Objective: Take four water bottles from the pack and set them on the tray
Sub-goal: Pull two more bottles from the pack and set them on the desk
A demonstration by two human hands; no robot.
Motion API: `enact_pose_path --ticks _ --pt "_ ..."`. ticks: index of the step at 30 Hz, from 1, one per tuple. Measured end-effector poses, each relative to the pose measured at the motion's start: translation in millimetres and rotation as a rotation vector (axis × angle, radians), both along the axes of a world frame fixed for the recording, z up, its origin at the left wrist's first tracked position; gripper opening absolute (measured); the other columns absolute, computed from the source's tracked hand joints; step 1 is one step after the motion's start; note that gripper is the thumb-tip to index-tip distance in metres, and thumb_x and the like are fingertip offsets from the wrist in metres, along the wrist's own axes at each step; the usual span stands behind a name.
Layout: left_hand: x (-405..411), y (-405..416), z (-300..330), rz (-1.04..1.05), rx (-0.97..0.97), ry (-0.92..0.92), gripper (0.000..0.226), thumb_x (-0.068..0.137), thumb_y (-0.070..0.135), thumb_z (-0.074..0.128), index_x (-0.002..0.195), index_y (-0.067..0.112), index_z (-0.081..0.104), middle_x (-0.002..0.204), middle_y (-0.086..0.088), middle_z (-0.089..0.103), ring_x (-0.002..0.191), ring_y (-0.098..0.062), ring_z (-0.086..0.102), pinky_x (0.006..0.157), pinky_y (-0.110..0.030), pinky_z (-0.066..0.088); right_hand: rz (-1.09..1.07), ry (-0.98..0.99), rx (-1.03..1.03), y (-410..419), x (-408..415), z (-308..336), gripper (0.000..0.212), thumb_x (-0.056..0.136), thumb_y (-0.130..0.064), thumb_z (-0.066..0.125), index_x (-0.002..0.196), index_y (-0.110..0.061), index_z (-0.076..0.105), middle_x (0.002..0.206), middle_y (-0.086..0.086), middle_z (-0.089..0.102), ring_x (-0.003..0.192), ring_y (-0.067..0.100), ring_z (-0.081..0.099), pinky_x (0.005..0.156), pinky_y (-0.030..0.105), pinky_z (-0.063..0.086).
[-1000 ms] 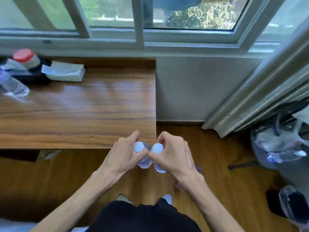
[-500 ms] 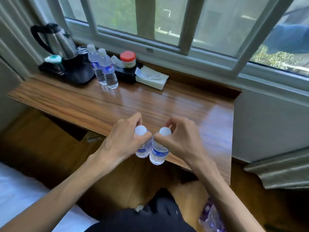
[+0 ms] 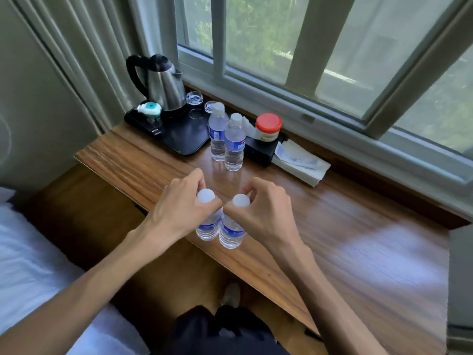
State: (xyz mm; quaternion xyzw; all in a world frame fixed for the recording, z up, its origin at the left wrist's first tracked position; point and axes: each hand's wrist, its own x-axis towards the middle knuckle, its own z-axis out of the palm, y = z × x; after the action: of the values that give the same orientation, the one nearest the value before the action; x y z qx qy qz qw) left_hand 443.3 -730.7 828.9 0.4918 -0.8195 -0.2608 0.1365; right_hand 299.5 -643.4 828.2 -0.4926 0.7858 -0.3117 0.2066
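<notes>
My left hand (image 3: 179, 208) grips the neck of a clear water bottle (image 3: 207, 228) with a white cap and blue label. My right hand (image 3: 266, 206) grips the neck of a second, matching bottle (image 3: 230, 233). Both bottles hang side by side above the near edge of the wooden counter (image 3: 332, 226). Two more water bottles (image 3: 234, 143) stand upright on the counter, just right of the black tray (image 3: 186, 137) at the back left. The pack is out of view.
A steel kettle (image 3: 163, 85) and a glass (image 3: 195, 115) sit on the tray. A red-lidded jar (image 3: 268, 126) rests on a black box, with a tissue pack (image 3: 299, 162) to its right. A white bed (image 3: 30, 265) lies at the left, windows behind.
My view has swung left from the floor and counter end to the tray area. Both hands have carried their bottles up and forward over the counter's near edge.
</notes>
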Motion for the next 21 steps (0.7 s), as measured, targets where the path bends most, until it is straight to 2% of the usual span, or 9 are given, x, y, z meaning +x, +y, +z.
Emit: enact_pose_path --ticks 5,9,13,17,21 --pt "3 -69 -3 0.001 0.010 -0.008 0.035 0.077 0.040 0.071 0.079 0.014 0.048 0.065 -0.003 0.061 0.065 -0.025 0.057 0.048 -0.032 0.032 -0.069 -0.007 0.013 -64 9 -5 0.029 0.068 -0.046 0.073 0.076 -0.022 0.060 0.065 -0.008 0.057 0.057 0.007 0.050 0.052 0.023 0.037" --pt "-2 -122 -11 -0.051 0.015 -0.011 0.034 0.074 0.038 0.072 0.080 0.014 0.048 0.066 -0.002 0.062 0.069 -0.029 0.058 0.052 -0.035 0.037 -0.168 0.004 0.041 -107 12 -10 0.031 0.066 -0.045 0.073 0.082 -0.020 0.064 0.073 -0.004 0.066 0.072 0.020 0.063 0.063 0.035 0.052" --pt "-10 -173 -17 -0.153 0.072 -0.014 0.034 0.072 0.040 0.072 0.079 0.015 0.049 0.066 0.000 0.063 0.068 -0.028 0.058 0.053 -0.035 0.038 -0.297 0.015 0.080 -143 13 -13 0.028 0.066 -0.044 0.074 0.080 -0.021 0.063 0.075 -0.005 0.064 0.079 0.024 0.066 0.068 0.035 0.051" --pt "-23 -212 -20 -0.233 0.089 -0.017 0.036 0.071 0.043 0.071 0.078 0.015 0.048 0.070 -0.001 0.063 0.069 -0.028 0.057 0.052 -0.035 0.035 -0.410 0.039 0.099 -174 12 -16 0.030 0.066 -0.046 0.074 0.082 -0.022 0.064 0.083 -0.001 0.071 0.083 0.025 0.067 0.072 0.036 0.053" --pt "-39 -234 -23 -0.321 0.106 -0.028 0.034 0.073 0.041 0.068 0.083 0.014 0.050 0.075 -0.002 0.064 0.075 -0.030 0.060 0.059 -0.037 0.041 -0.530 0.031 0.115 -193 11 -21 0.030 0.067 -0.046 0.074 0.083 -0.022 0.065 0.086 -0.002 0.072 0.086 0.026 0.067 0.073 0.035 0.052"
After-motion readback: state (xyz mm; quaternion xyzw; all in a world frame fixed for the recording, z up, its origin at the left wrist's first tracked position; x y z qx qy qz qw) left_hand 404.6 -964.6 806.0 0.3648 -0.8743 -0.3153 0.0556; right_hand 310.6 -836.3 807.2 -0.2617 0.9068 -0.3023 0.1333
